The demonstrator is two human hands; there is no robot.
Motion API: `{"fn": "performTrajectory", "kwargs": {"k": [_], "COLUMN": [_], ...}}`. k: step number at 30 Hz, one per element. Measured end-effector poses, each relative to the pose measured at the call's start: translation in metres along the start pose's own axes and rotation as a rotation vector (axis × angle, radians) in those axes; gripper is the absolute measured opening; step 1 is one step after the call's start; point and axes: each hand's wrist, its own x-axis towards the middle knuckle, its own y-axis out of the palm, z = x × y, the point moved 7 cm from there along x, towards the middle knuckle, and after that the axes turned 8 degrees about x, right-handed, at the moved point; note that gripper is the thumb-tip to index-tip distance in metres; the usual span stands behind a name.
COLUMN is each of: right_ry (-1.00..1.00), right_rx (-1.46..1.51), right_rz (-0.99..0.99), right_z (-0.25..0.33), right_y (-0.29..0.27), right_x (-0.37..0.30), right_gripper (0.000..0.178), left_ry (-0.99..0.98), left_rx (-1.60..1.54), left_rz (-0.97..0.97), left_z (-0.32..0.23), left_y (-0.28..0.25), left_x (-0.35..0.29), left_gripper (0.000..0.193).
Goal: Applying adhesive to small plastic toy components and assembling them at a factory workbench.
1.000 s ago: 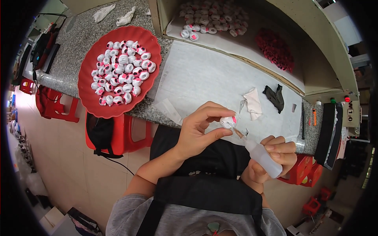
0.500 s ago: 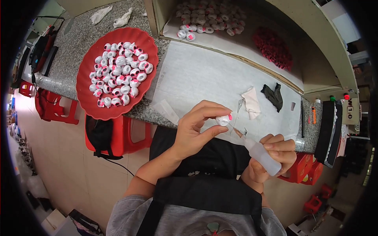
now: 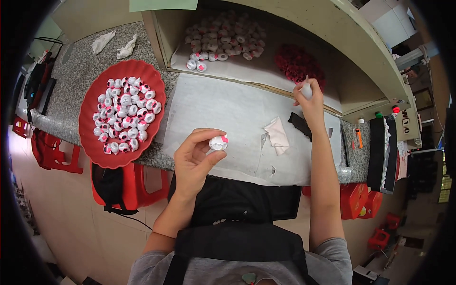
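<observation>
Between the thumb and fingers of my left hand (image 3: pixel 191 164), a small rounded white piece with a pink patch (image 3: pixel 217 143) is pinched above the white sheet (image 3: pixel 228 111). My right hand (image 3: pixel 312 105) reaches far forward to the shelf's front edge, closed around a pale squeeze bottle (image 3: pixel 307 91). Just beyond those fingers lies a heap of small dark-pink pieces (image 3: pixel 293 59) on the shelf. Whether the fingertips touch that heap, I cannot tell. A red scalloped tray (image 3: pixel 89 126) at my left bears many similar white and pink pieces.
More white and pink pieces (image 3: pixel 223 34) are piled inside the shelf. On the sheet lie a pale pink cloth (image 3: pixel 277 137) and a crumpled black one (image 3: pixel 298 124). An orange pen (image 3: pixel 359 138) is at the right; red stools (image 3: pixel 148 187) stand below the table.
My right hand, with the squeeze bottle, has left the white piece and moved forward to the dark-pink heap. My left hand still pinches the piece. The whole view has shifted.
</observation>
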Motion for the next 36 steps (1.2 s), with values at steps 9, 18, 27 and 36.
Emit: {"fn": "performTrajectory", "kwargs": {"k": [9, 18, 27, 36], "right_ry": [-0.539, -0.058, 0.188, 0.215], "right_rx": [-1.044, -0.137, 0.553, 0.698], "right_rz": [-0.075, 0.102, 0.247, 0.206], "right_z": [-0.003, 0.041, 0.044, 0.040], "right_y": [0.018, 0.050, 0.100, 0.107], "right_x": [0.060, -0.031, -0.129, -0.137], "right_gripper": [0.026, 0.008, 0.011, 0.010], "left_ry": [-0.015, -0.050, 0.055, 0.169], "left_rx": [0.059, -0.001, 0.213, 0.471], "left_rz": [0.005, 0.020, 0.082, 0.107], "left_z": [0.004, 0.013, 0.004, -0.008], "left_y": [0.001, 0.000, 0.012, 0.021], "left_x": [0.001, 0.000, -0.006, -0.010], "left_gripper": [0.034, 0.034, 0.032, 0.030]}}
